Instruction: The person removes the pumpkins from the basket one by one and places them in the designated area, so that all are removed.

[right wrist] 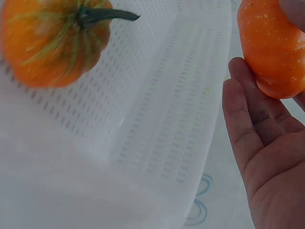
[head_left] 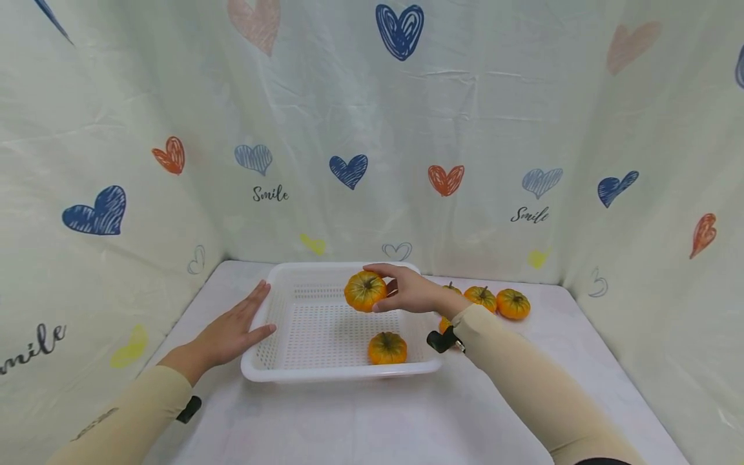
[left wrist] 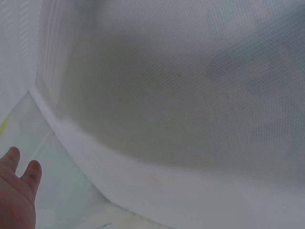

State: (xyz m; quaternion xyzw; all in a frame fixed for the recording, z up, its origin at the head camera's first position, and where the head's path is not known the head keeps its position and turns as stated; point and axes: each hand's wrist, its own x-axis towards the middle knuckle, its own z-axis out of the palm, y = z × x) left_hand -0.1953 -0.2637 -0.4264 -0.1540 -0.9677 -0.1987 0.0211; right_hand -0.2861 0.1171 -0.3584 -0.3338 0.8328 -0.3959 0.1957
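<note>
My right hand [head_left: 411, 290] holds a small orange pumpkin [head_left: 365, 291] between thumb and fingers, above a white perforated plastic basket [head_left: 341, 371]. The right wrist view shows the underside of this held pumpkin [right wrist: 274, 50] against the fingers. A second pumpkin [head_left: 387, 348] with a dark green stem sits inside the basket near its front right corner. At the basket's left rim lies my left hand [head_left: 229, 330], its fingers stretched out along the side and the thumb reaching over the edge. Only part of that hand [left wrist: 19, 188] appears in the left wrist view.
Several more pumpkins [head_left: 513, 304] stand on the white-covered table [head_left: 569, 361] to the right of the basket, some partly hidden behind my right forearm. A pale curtain [head_left: 488, 129] printed with hearts encloses the back and sides.
</note>
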